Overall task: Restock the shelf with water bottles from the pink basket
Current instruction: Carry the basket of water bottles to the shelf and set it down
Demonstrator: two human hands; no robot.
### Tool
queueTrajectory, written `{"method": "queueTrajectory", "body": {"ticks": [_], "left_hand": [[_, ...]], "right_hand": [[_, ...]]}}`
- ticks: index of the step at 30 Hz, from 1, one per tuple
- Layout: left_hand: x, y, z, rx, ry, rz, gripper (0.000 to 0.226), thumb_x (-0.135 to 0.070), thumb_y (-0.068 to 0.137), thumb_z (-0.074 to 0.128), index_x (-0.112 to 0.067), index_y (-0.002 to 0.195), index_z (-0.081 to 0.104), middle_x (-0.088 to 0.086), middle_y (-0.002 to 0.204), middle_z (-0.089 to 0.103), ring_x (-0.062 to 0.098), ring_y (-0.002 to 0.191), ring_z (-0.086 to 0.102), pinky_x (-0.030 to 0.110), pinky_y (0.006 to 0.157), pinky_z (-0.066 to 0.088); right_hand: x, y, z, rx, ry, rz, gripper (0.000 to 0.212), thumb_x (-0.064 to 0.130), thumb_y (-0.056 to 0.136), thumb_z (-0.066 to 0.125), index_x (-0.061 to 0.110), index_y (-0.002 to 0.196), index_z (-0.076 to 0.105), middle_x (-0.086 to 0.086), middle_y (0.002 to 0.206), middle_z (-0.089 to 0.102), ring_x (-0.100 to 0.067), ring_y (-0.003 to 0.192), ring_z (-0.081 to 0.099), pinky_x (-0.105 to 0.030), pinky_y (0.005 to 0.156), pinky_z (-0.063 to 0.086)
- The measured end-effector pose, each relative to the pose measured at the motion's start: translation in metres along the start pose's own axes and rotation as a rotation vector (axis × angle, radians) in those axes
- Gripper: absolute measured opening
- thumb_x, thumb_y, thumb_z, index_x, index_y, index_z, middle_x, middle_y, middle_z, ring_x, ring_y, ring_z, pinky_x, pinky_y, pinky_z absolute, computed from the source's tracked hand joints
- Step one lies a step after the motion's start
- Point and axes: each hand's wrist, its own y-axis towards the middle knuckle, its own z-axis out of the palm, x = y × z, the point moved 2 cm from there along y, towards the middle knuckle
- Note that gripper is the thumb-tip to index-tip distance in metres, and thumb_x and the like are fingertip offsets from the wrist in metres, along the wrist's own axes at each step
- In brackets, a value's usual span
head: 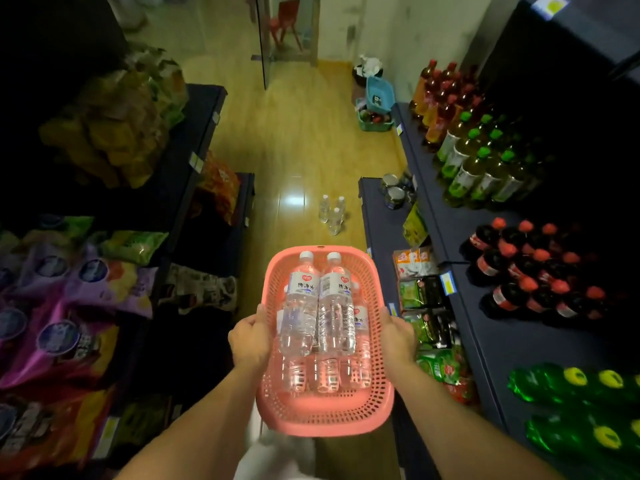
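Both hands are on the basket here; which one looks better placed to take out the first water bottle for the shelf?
Probably the right hand. Both grip the pink basket rims, but the drink shelves lie on the right; the left hand could keep holding. The top bottles lie centred.

Plastic, foil and polished floor

The pink basket [325, 415] is matt perforated plastic holding clear, glossy plastic water bottles [317, 306] with paper-like labels; at twelve o'clock the floor [294, 140] looks like smooth, shiny wood, and at nine o'clock snack bags [69, 306] gleam like foil.
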Motion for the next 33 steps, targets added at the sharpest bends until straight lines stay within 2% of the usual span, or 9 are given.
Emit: {"method": "queueTrajectory", "body": {"ticks": [4,8,10,14,17,22,24,30,33], "left_hand": [[-0.046,0.057,0.013,0.023,-0.031,-0.016,0.064,-0.053,0.104,0.044,-0.01,0.07,0.075,0.013,0.074,0.074,0.031,0.073,0.072,0.044,0.072,0.06],[-0.092,0.11,0.025,0.015,-0.029,-0.034,0.062,-0.054,0.104,0.046,-0.01,0.071,0.075,0.011,0.073,0.073,0.03,0.069,0.071,0.046,0.073,0.061],[-0.11,0.134,0.034,0.021,-0.007,-0.038,0.062,-0.055,0.103,0.045,-0.012,0.07,0.075,0.01,0.074,0.074,0.032,0.073,0.074,0.046,0.074,0.064],[-0.14,0.185,0.057,0.002,0.009,-0.032,0.065,-0.061,0.1,0.043,-0.015,0.068,0.075,0.005,0.07,0.075,0.028,0.073,0.075,0.048,0.077,0.063],[-0.162,0.214,0.081,-0.028,-0.004,-0.058,0.061,-0.055,0.104,0.044,-0.016,0.07,0.076,0.006,0.072,0.075,0.027,0.074,0.075,0.047,0.078,0.064],[-0.203,0.256,0.112,-0.064,-0.084,-0.119,0.056,-0.049,0.106,0.047,-0.01,0.076,0.074,0.008,0.077,0.072,0.028,0.077,0.074,0.043,0.078,0.063],[-0.218,0.27,0.118,-0.094,-0.079,-0.121,0.056,-0.046,0.106,0.048,-0.005,0.077,0.072,0.006,0.075,0.07,0.024,0.076,0.07,0.038,0.077,0.059],[-0.244,0.315,0.123,-0.056,-0.067,-0.122,0.054,-0.047,0.106,0.048,-0.009,0.08,0.077,0.009,0.078,0.072,0.024,0.076,0.07,0.033,0.071,0.055],[-0.253,0.333,0.12,-0.051,-0.048,-0.135,0.051,-0.046,0.106,0.049,-0.01,0.084,0.076,0.008,0.081,0.071,0.024,0.079,0.069,0.037,0.076,0.056]], "right_hand": [[0.044,0.046,0.027,-0.038,-0.023,0.026,0.049,0.046,0.098,0.055,0.019,0.06,0.066,-0.004,0.058,0.062,-0.025,0.059,0.061,-0.04,0.061,0.052],[0.089,0.088,0.052,-0.076,-0.047,0.011,0.046,0.045,0.098,0.055,0.02,0.061,0.065,-0.005,0.061,0.063,-0.027,0.064,0.064,-0.043,0.066,0.056],[0.111,0.108,0.062,-0.07,-0.045,0.014,0.045,0.043,0.099,0.055,0.02,0.063,0.065,-0.004,0.061,0.061,-0.025,0.063,0.062,-0.04,0.064,0.055],[0.146,0.164,0.082,-0.039,-0.087,0.003,0.047,0.041,0.101,0.052,0.008,0.073,0.07,-0.009,0.068,0.067,-0.027,0.064,0.065,-0.033,0.061,0.053],[0.171,0.212,0.097,-0.006,-0.115,-0.013,0.046,0.04,0.102,0.053,0.008,0.074,0.071,-0.01,0.073,0.069,-0.028,0.07,0.067,-0.035,0.069,0.057],[0.215,0.28,0.118,0.051,-0.149,-0.035,0.046,0.038,0.102,0.053,0.004,0.077,0.072,-0.01,0.071,0.067,-0.024,0.064,0.062,-0.025,0.056,0.047],[0.229,0.3,0.124,0.039,-0.188,-0.045,0.048,0.039,0.102,0.052,0.002,0.082,0.074,-0.012,0.077,0.069,-0.028,0.071,0.063,-0.027,0.062,0.047],[0.25,0.334,0.152,0.028,-0.228,-0.006,0.045,0.039,0.103,0.049,0.009,0.078,0.072,-0.005,0.073,0.065,-0.02,0.064,0.058,-0.022,0.053,0.036],[0.26,0.337,0.166,0.013,-0.247,0.007,0.046,0.038,0.103,0.049,0.008,0.079,0.073,-0.007,0.073,0.066,-0.014,0.061,0.057,-0.021,0.053,0.036]]}}
